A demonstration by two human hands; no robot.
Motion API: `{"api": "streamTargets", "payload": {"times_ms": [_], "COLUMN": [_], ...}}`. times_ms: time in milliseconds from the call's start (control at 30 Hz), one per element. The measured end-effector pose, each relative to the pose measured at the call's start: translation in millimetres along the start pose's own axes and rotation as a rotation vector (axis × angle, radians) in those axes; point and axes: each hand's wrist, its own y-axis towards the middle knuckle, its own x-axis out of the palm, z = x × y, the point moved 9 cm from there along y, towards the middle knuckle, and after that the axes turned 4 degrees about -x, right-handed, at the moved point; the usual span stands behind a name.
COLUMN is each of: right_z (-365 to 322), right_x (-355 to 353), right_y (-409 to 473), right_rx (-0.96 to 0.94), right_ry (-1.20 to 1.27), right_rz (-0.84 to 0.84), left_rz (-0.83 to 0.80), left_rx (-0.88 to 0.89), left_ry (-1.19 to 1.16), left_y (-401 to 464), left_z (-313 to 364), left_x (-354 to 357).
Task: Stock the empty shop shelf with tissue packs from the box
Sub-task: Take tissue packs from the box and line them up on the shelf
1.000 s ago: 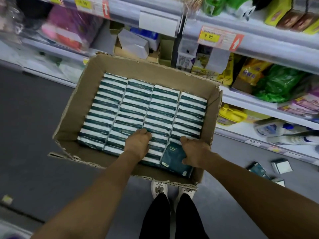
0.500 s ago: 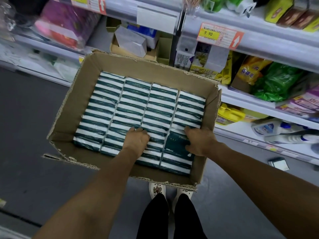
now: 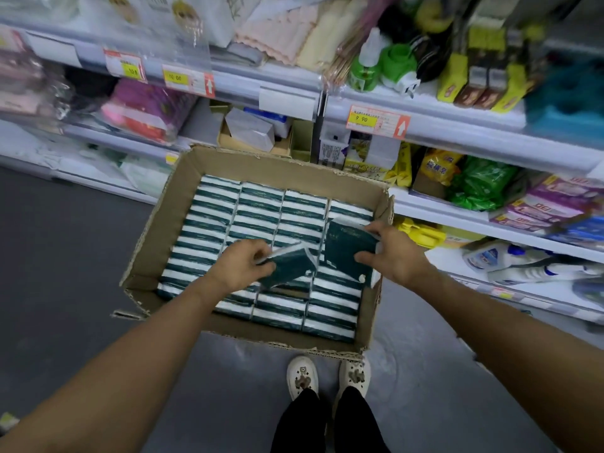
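An open cardboard box [image 3: 153, 230] stands on the floor, filled with rows of dark green and white tissue packs [image 3: 261, 207]. My left hand [image 3: 242, 266] grips one tissue pack [image 3: 291, 266] lifted and tilted above the rows. My right hand [image 3: 392, 253] holds a second, larger-looking tissue pack [image 3: 346, 253] by its right edge, raised over the box's right columns. Both hands are inside the box's outline.
Shop shelves [image 3: 457, 125] run along the back and right, crowded with goods, price tags [image 3: 376, 120] and bottles [image 3: 510, 259]. A small carton [image 3: 251, 129] sits on the shelf behind the box. My white shoes [image 3: 327, 377] stand just in front of the box on grey floor.
Both hands have pulled packs up out of the rows: the left now lifts one, the right has raised its pack higher. The view has tilted up, showing more shelving.
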Motion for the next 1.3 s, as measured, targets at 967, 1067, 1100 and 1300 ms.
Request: {"api": "streamTargets", "payload": {"times_ms": [967, 1067, 1100, 1300], "right_z": [102.3, 137.4, 148.1, 205.6], "right_x": [-383.6, -440.2, -459.8, -569.8], "right_y": [-238.8, -266.4, -275.9, -325.9], "right_rx": [-0.244, -0.268, -0.28, -0.327], "right_ry": [0.79, 0.714, 0.692, 0.632], "right_rz": [0.573, 0.605, 0.625, 0.815], "left_rz": [0.065, 0.079, 0.077, 0.121], "left_rx": [0.293, 0.335, 0.355, 0.478], "left_ry": [-0.784, -0.755, -0.753, -0.748], "left_y": [-74.4, -78.3, -79.7, -85.2], "left_z": [442.1, 496.8, 516.2, 630.4], "left_x": [-28.5, -9.6, -3.7, 8.4]}}
